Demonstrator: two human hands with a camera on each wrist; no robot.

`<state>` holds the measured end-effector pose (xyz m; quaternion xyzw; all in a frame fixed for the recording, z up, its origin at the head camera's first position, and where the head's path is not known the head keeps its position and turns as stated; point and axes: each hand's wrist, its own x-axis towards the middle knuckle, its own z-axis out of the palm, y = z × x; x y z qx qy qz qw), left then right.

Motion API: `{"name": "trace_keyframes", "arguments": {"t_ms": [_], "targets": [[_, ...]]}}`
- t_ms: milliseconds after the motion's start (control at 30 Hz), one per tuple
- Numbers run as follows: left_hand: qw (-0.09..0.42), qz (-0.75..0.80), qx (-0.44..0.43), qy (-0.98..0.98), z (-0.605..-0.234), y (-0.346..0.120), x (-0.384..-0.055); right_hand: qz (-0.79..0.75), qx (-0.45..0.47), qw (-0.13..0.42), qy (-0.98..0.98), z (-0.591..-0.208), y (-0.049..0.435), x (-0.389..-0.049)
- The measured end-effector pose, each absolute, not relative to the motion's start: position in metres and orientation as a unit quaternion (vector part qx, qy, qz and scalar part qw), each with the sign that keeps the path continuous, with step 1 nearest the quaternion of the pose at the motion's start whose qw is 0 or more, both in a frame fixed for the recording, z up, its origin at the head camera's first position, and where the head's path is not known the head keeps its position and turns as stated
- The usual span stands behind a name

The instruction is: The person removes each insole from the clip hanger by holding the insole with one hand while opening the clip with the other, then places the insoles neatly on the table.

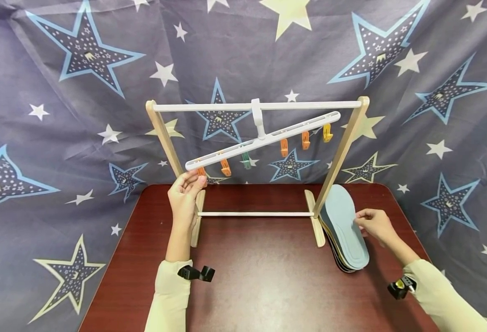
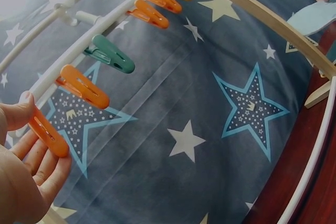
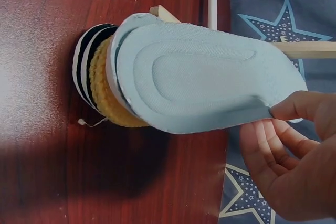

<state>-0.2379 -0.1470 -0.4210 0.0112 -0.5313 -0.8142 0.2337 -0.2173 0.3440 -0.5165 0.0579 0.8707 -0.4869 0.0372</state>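
Note:
A white clip hanger (image 1: 235,150) hangs by its hook from the rack's top bar, tilted down at the left. Several clips line it: orange, a green clip (image 2: 111,54) and a yellow clip (image 1: 327,133). At the low end, my left hand (image 1: 185,196) pinches the leftmost orange clip (image 2: 48,134) between thumb and fingers. Over on the right, my right hand (image 3: 294,156) pinches the edge of a light blue insole (image 3: 205,72) at the top of a stack. Beneath it show a yellow fuzzy insole (image 3: 105,85) and dark insoles with white edges (image 3: 84,66).
The wooden rack (image 1: 337,161) stands on a dark red table (image 1: 251,272), with a low white crossbar (image 1: 255,214) between its feet. A grey star-patterned cloth (image 1: 114,110) hangs close behind. The insole stack lies beside the rack's right foot (image 1: 315,219).

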Motion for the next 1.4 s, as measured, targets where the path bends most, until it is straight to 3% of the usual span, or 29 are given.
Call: {"name": "trace_keyframes", "arguments": {"t_ms": [1400], "targets": [[0.227,-0.818,-0.005,-0.529,-0.429,-0.146,-0.241,-0.426,0.085,0.077,0.898,-0.544,0.34,-0.229]]}}
